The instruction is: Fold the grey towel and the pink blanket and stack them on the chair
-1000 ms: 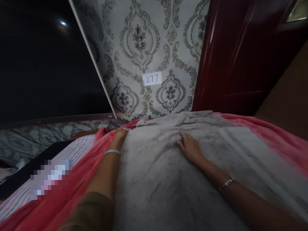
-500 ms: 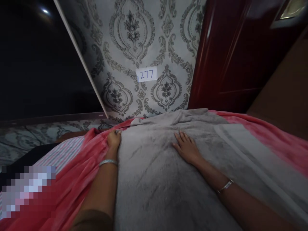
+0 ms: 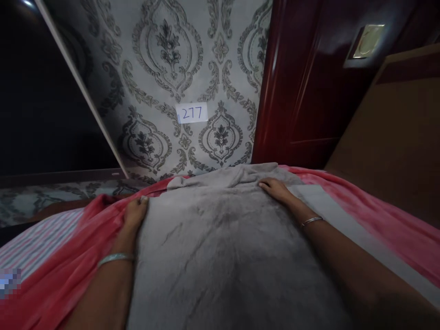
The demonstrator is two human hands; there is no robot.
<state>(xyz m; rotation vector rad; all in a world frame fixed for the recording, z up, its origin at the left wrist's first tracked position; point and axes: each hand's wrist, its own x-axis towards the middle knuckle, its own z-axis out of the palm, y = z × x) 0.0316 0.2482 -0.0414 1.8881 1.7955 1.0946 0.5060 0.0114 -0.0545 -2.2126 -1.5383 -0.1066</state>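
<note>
A soft grey blanket [image 3: 220, 247] lies spread before me over a red blanket [image 3: 99, 247], its far end gathered into loose folds. My left hand [image 3: 136, 211], with a pale green bangle on its wrist, is closed on the far left corner of the grey blanket. At the far right, by the folds, my right hand [image 3: 276, 189] has its fingers bent and drawn together on the same grey cloth. Part of those fingers is hidden from me. A silver bracelet circles the right wrist.
Patterned wallpaper [image 3: 168, 59] with a paper label [image 3: 191, 112] reading 277 stands behind the bed. A dark screen [image 3: 44, 105] is at left, a dark red door [image 3: 302, 91] and a brown cardboard-like panel [image 3: 395, 137] at right. Striped cloth [image 3: 44, 233] shows at left.
My right hand has gone from lying flat with spread fingers on the grey blanket to its far right folds, fingers now bent. The left hand keeps its corner. The view has turned right.
</note>
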